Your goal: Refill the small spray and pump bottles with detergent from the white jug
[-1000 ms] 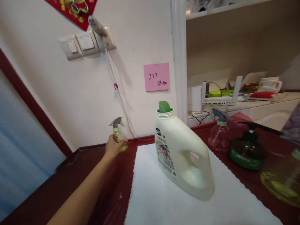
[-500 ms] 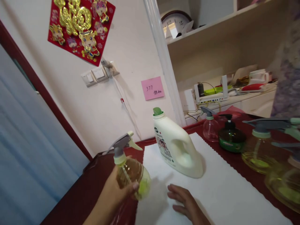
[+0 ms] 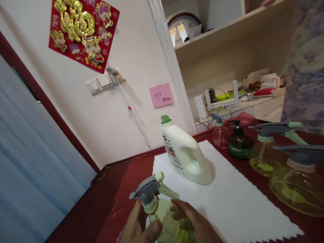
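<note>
At the bottom middle I hold a small clear yellow-green spray bottle (image 3: 164, 216) with a grey trigger head. My left hand (image 3: 138, 227) grips its body from the left, thumb across the front. From the right, my right hand (image 3: 193, 221) wraps its fingers round the same bottle. It hangs over the near end of a white cloth (image 3: 227, 199) spread on the dark red table (image 3: 108, 202). A cream detergent jug (image 3: 186, 157) with a green spout stands open-topped on the cloth behind.
Along the right stand several spray bottles: a small clear one (image 3: 219, 135), a dark green pump bottle (image 3: 239, 143), two large yellowish sprayers (image 3: 268, 152) (image 3: 300, 182). A person in patterned cloth (image 3: 306, 64) is at far right. Behind are a wall with switches (image 3: 105, 81), a pink note (image 3: 161, 95) and shelves.
The spray bottle came from the far table corner toward me. My right hand left the cloth and closed round the bottle beside my left hand. The view shifted slightly.
</note>
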`<state>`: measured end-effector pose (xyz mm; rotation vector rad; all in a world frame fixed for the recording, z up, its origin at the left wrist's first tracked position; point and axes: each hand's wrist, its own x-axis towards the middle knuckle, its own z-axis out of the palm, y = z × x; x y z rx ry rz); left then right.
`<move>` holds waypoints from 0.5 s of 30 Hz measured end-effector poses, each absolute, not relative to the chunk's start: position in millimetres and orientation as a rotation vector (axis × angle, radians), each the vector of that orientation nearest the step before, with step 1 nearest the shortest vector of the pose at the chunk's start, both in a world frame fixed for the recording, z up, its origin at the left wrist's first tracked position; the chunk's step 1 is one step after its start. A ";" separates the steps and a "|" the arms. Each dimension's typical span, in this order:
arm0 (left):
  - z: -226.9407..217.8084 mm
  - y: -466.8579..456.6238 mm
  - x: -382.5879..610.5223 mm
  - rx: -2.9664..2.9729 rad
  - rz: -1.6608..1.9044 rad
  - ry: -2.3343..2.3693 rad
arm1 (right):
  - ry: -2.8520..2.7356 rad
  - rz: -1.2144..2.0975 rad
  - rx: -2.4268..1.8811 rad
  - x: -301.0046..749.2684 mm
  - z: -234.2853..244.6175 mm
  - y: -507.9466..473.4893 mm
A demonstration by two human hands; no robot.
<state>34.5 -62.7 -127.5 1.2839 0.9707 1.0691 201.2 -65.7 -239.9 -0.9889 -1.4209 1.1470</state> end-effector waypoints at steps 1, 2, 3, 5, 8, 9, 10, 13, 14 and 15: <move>-125.5 -59.8 34.2 1.270 1.122 0.988 | -1.430 1.155 -0.999 201.3 -240.7 -65.2; -123.3 -56.8 33.4 1.270 1.160 1.021 | -1.435 1.165 -1.010 201.4 -241.0 -64.7; -120.9 -53.7 31.9 1.281 1.189 1.060 | -1.441 1.174 -1.016 201.3 -240.7 -64.3; -113.7 -48.6 27.7 1.308 1.221 1.149 | -1.450 1.184 -1.014 201.1 -238.9 -63.9; -94.4 -44.9 20.8 1.326 1.336 1.258 | -1.443 1.216 -1.025 200.2 -235.6 -64.3; -86.0 -44.6 18.5 1.336 1.415 1.267 | -1.437 1.219 -1.041 199.9 -235.1 -64.5; -77.2 -44.4 15.9 1.358 1.507 1.260 | -1.427 1.223 -1.055 199.8 -235.2 -64.7; -51.5 -42.5 3.3 1.427 1.792 1.175 | -1.401 1.229 -1.051 200.6 -238.3 -64.5; -44.1 -41.0 -2.6 1.420 1.872 1.140 | -1.396 1.239 -1.036 201.2 -239.7 -64.2; -37.6 -39.3 -9.1 1.397 1.935 1.100 | -1.392 1.247 -1.025 202.0 -241.1 -63.9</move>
